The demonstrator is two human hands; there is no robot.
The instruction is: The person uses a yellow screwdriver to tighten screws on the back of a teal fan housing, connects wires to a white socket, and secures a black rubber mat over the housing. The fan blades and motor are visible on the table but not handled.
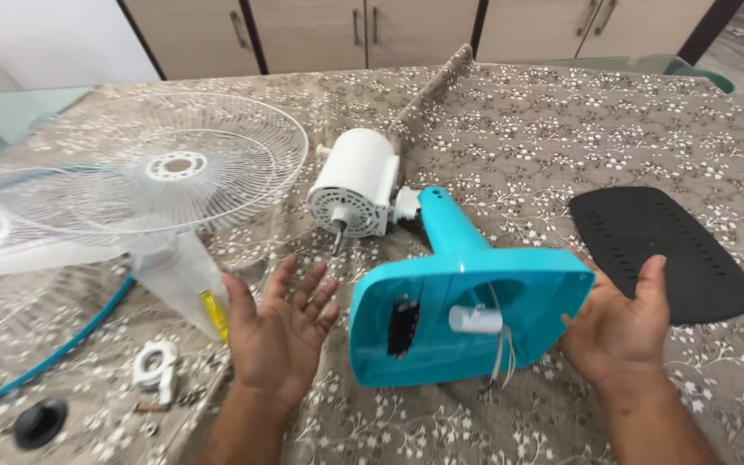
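The teal fan base lies tipped on the surface between my hands, underside facing me, its neck running away toward the white motor. My right hand touches its right edge, fingers spread; my left hand hovers spread just beside it. One base, one motor, one black cover plate, two white grilles.
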